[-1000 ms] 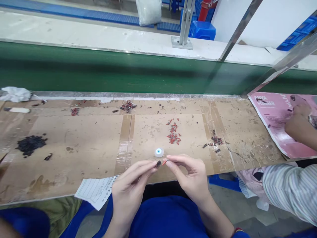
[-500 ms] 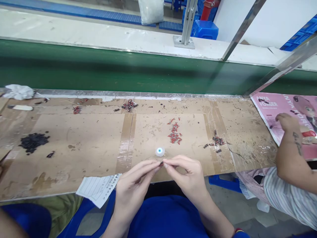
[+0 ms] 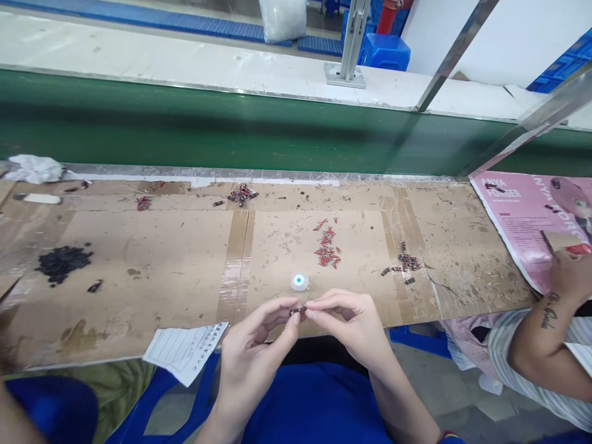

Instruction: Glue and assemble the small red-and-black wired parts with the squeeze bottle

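Observation:
In the head view, a small black-and-red part (image 3: 298,311) is held level between my two hands at the table's near edge. My right hand (image 3: 349,317) pinches its right end with thumb and forefinger. My left hand (image 3: 259,336) has its thumb and forefinger closed about the left end, the other fingers curled behind. Just beyond the fingertips lies a small round whitish disc with a blue centre (image 3: 300,282). Farther off is a loose group of red pieces (image 3: 326,246). To its right sits a pile of dark-and-red parts (image 3: 409,262).
A heap of black pieces (image 3: 63,264) lies on the cardboard-covered table (image 3: 161,246) at left. Another pile of red-and-dark parts (image 3: 242,195) is at the back. A paper sheet (image 3: 185,351) overhangs the near edge. At right, a co-worker's arm (image 3: 546,327) reaches over a pink poster (image 3: 518,216).
My left thumb and forefinger have parted a little, and more of the small part shows, now turned level. The co-worker's hand at right has moved nearer to a red object.

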The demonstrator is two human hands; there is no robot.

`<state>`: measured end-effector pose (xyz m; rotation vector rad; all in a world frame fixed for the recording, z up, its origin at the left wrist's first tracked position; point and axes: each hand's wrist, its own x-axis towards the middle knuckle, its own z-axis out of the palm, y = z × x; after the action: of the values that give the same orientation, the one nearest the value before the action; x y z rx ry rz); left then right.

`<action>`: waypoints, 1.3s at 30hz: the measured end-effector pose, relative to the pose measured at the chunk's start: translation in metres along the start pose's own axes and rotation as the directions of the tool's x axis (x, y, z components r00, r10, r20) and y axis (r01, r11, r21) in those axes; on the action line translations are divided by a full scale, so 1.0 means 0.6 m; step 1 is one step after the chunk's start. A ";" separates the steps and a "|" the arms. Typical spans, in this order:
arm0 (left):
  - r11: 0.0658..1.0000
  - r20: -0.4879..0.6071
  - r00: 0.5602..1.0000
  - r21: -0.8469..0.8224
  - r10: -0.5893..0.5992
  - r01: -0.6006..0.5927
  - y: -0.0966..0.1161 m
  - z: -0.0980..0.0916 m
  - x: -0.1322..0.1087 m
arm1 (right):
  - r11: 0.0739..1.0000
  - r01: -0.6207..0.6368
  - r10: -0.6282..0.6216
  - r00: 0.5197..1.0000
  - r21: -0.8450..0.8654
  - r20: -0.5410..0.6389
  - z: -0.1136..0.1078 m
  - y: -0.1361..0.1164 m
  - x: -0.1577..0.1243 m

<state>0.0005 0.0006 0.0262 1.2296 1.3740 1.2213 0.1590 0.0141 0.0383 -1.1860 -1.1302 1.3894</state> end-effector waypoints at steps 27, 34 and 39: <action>0.847 -0.428 0.816 0.515 0.389 -0.133 -0.007 -0.117 0.083 | 0.826 0.025 -0.351 0.805 -0.564 -0.478 -0.156 0.039 0.020; 0.653 -0.472 0.844 0.727 0.254 0.210 -0.131 -0.266 0.159 | 0.450 -0.300 -0.554 0.645 -0.841 -0.527 -0.253 0.086 0.032; 0.651 -0.511 0.826 0.715 0.237 0.255 -0.175 -0.295 0.167 | 0.426 -0.020 -0.638 0.702 -0.904 -0.316 -0.204 0.074 0.034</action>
<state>-0.1963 0.0802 -0.0592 1.4488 2.5426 1.0466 0.2750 0.0369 -0.0204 -1.8012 -1.4735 -0.1100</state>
